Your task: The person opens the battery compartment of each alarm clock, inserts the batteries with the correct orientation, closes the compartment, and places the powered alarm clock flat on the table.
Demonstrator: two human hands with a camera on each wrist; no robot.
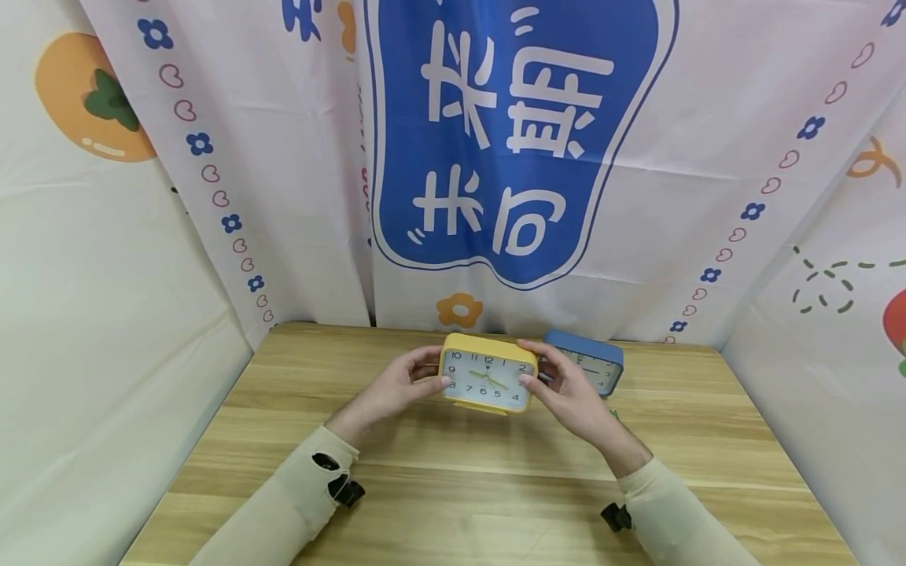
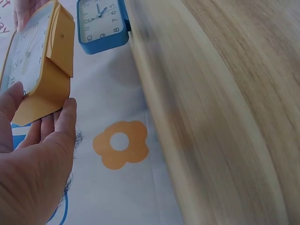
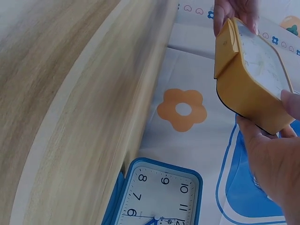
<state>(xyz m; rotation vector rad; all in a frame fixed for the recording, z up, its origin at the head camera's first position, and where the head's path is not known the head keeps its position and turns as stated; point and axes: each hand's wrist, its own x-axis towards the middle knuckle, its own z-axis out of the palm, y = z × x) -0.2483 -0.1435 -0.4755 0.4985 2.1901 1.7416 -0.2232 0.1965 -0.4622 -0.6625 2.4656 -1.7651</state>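
Observation:
A yellow alarm clock [image 1: 488, 374] with a white dial is held between both hands, raised above the wooden table. My left hand [image 1: 392, 391] grips its left end, thumb on the front edge and fingers behind. On the opposite end, my right hand [image 1: 569, 397] holds it the same way, thumb over the dial's right side. In the left wrist view the yellow clock [image 2: 40, 61] shows its side and base. A blue alarm clock [image 1: 591, 365] stands at the table's back right, partly behind the right hand; its dial also shows in the right wrist view [image 3: 161, 197].
The wooden table [image 1: 453, 487] ends at the back against a white printed curtain [image 1: 318, 236] with a blue sign. More white cloth hangs at the left and right. A small green bit [image 1: 614, 414] shows beside the right wrist.

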